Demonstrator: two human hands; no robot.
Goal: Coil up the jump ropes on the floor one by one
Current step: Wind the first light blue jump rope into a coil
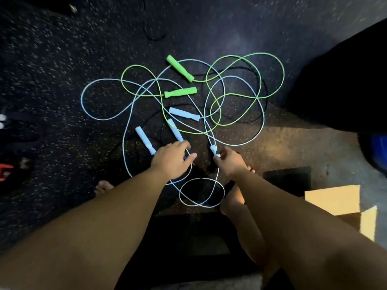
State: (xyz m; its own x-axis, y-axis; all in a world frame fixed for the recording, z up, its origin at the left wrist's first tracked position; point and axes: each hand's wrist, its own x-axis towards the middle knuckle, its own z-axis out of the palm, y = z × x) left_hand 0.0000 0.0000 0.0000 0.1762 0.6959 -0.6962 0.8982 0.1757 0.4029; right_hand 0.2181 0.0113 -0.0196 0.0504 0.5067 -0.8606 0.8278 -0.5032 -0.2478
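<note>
- Floor (62, 59): dark, rubber-like surface with pale flecks; matt, finely grainy.
- Green handles (180, 68): matt, plain colour; plastic or foam, cannot tell which.
- Green cord (201, 81): thin, smooth, plastic-looking, with a slight sheen.
- Pale blue handles (184, 114): matt, same finish as the green handles.
- Pale blue cords (81, 99): smooth, plastic-looking coating.
- Cardboard box (333, 199): plain brown cardboard, matt, unprinted.

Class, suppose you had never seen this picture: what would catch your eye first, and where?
A bright tangle of green rope and pale blue rope sprawls mid-frame on the dark speckled floor. Just below it, the right hand pinches a pale blue handle, and the left hand hovers open-fingered beside it.
</note>
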